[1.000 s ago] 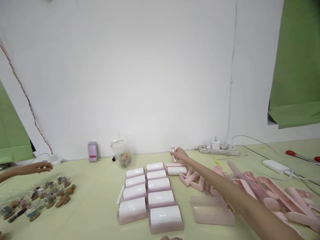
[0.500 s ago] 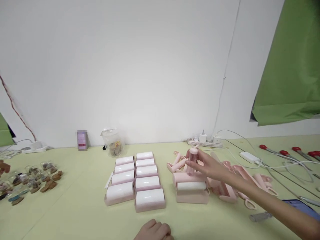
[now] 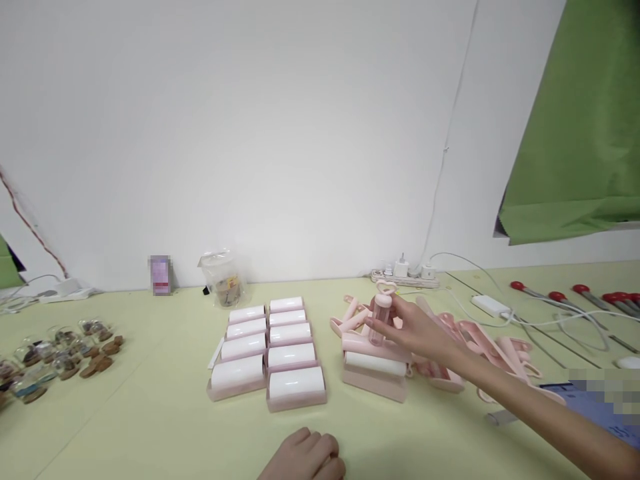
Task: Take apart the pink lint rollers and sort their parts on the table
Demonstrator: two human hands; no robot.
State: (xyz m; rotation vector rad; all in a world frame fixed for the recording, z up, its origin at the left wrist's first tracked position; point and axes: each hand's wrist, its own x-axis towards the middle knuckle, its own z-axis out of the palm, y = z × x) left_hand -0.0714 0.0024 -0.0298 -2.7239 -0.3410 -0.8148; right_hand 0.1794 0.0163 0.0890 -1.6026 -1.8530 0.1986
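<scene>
My right hand [image 3: 407, 325] is closed round a small clear pink bottle [image 3: 381, 321] with a pink cap and a loop on top. It holds the bottle upright against a pink case [image 3: 373, 383] with a white roll [image 3: 376, 363] in it. Near the front edge, my left hand [image 3: 309, 456] rests on the table with curled fingers; what they hold, if anything, is hidden. Two columns of white rolls [image 3: 297, 383] in pink trays [image 3: 297, 404] lie left of the bottle. More pink parts [image 3: 445, 383] are heaped to the right and behind.
Glass domes with brown bases [image 3: 65, 363] lie at the far left. A plastic-wrapped cup [image 3: 225, 283] stands by the wall. A power strip [image 3: 405, 279], cables and red-tipped tools [image 3: 557, 297] are at the back right, with a blue-screened device [image 3: 590, 407] nearer.
The view has shifted slightly. The bottle in my right hand has turned, so its heart-shaped loop shows more openly. The pink case under it now sits at an angle.
</scene>
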